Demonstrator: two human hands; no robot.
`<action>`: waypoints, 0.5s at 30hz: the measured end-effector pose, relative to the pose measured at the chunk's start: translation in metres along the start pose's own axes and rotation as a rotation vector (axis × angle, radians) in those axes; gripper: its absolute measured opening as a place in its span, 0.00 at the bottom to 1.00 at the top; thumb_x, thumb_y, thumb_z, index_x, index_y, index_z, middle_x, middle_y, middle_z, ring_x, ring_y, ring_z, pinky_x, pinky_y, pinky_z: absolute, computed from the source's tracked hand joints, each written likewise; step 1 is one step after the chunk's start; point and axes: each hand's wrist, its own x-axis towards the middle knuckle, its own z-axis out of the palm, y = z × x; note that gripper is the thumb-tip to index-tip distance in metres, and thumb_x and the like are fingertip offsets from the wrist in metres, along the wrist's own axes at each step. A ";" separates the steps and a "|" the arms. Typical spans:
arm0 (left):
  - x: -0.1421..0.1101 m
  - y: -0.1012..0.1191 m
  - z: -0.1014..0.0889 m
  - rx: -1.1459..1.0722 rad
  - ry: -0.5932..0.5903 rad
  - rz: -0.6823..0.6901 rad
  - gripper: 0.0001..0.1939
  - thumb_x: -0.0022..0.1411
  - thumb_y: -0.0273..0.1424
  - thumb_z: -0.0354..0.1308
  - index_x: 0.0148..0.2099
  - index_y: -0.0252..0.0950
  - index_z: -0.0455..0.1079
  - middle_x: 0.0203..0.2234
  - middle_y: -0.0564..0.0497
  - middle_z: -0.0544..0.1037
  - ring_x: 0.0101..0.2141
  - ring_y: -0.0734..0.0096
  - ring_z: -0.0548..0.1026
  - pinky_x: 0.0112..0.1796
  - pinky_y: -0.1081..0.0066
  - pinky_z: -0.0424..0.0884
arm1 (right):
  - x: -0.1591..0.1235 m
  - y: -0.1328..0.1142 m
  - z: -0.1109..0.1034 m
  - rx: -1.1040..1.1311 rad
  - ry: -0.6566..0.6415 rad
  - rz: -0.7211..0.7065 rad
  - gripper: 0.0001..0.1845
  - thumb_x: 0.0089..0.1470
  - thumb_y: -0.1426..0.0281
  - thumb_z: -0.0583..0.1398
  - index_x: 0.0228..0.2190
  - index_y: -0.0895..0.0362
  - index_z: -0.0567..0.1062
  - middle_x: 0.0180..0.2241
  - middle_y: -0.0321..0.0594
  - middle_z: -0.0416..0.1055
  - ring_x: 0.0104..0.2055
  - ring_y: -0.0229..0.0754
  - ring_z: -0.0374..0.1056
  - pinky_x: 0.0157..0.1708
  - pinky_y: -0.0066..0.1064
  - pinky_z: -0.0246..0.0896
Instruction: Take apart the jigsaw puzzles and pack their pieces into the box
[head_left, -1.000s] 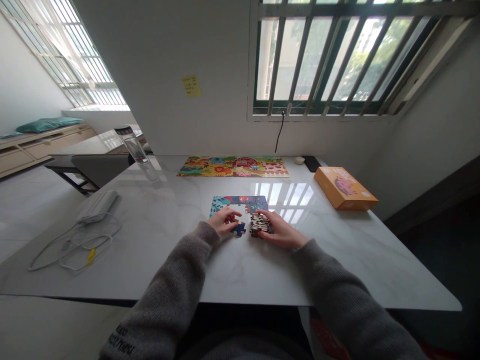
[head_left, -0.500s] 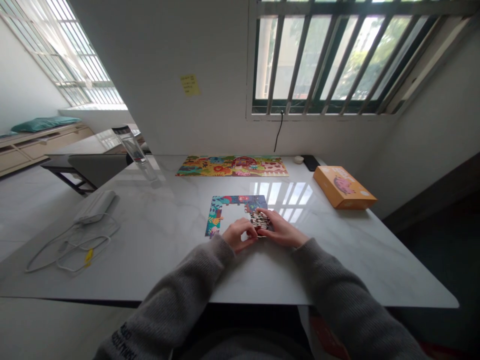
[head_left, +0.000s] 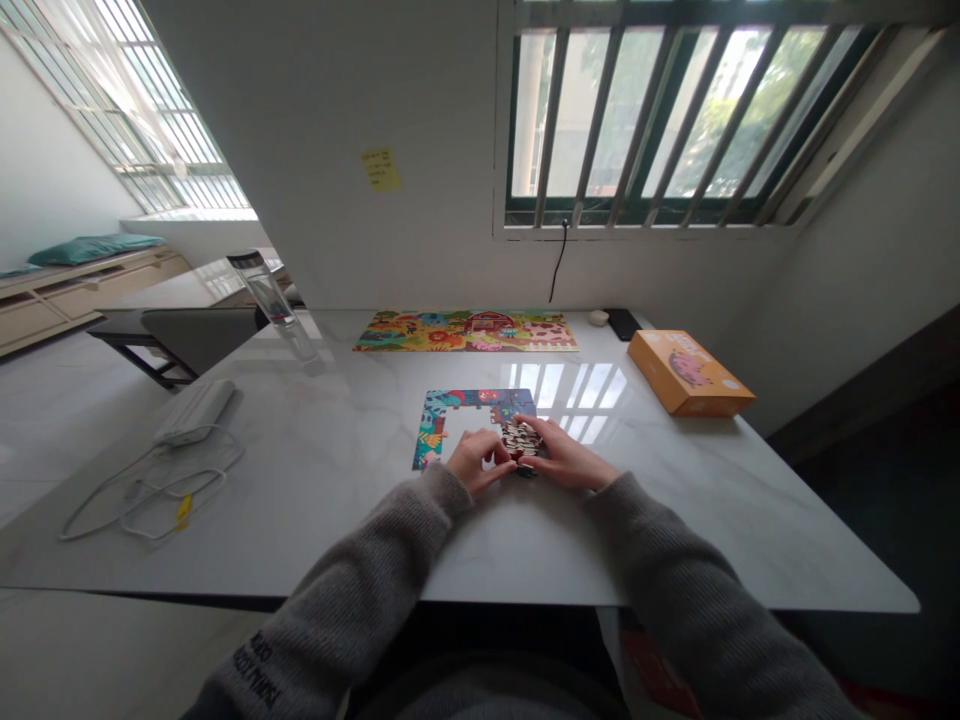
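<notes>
A partly assembled jigsaw puzzle (head_left: 435,412) lies on the white table, its colourful border framing a bare middle. A stack of puzzle pieces (head_left: 520,440), edges showing, sits over the puzzle's right side. My right hand (head_left: 562,455) is closed round the stack from the right, thumb below and fingers above. At the stack's lower left is my left hand (head_left: 478,460), its fingers bent and pinched against the pieces. Whether a single piece is between those fingertips is too small to make out.
Behind lies a long finished farm-scene puzzle (head_left: 465,332). An orange box (head_left: 686,373) stands at right, near a black phone (head_left: 621,325) and a small white object (head_left: 598,318). A water bottle (head_left: 264,290) stands at back left; a white device (head_left: 196,412) with a cable lies at left.
My hands stay at the stack of pieces, with only slight finger movement; the left fingers have shifted a little. The view has moved very slightly.
</notes>
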 end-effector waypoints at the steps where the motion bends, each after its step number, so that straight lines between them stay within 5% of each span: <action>1: 0.000 0.000 0.000 0.012 -0.004 -0.009 0.09 0.59 0.35 0.65 0.31 0.37 0.70 0.26 0.55 0.73 0.29 0.72 0.68 0.41 0.64 0.62 | 0.000 0.000 -0.001 0.001 -0.007 -0.003 0.36 0.57 0.62 0.61 0.64 0.53 0.58 0.59 0.49 0.64 0.59 0.54 0.62 0.59 0.50 0.58; 10: 0.002 -0.002 0.004 0.011 0.039 -0.052 0.10 0.59 0.34 0.61 0.32 0.37 0.63 0.24 0.58 0.70 0.25 0.74 0.66 0.39 0.66 0.63 | -0.002 -0.001 0.000 -0.066 -0.054 -0.001 0.39 0.58 0.56 0.59 0.66 0.55 0.54 0.62 0.51 0.61 0.61 0.58 0.57 0.61 0.53 0.53; 15: 0.001 0.001 -0.007 -0.042 0.033 -0.003 0.11 0.58 0.31 0.61 0.40 0.38 0.63 0.27 0.57 0.75 0.26 0.74 0.69 0.40 0.66 0.65 | -0.002 -0.001 0.007 -0.134 -0.040 -0.005 0.39 0.60 0.58 0.58 0.67 0.54 0.51 0.62 0.52 0.60 0.61 0.60 0.57 0.59 0.55 0.53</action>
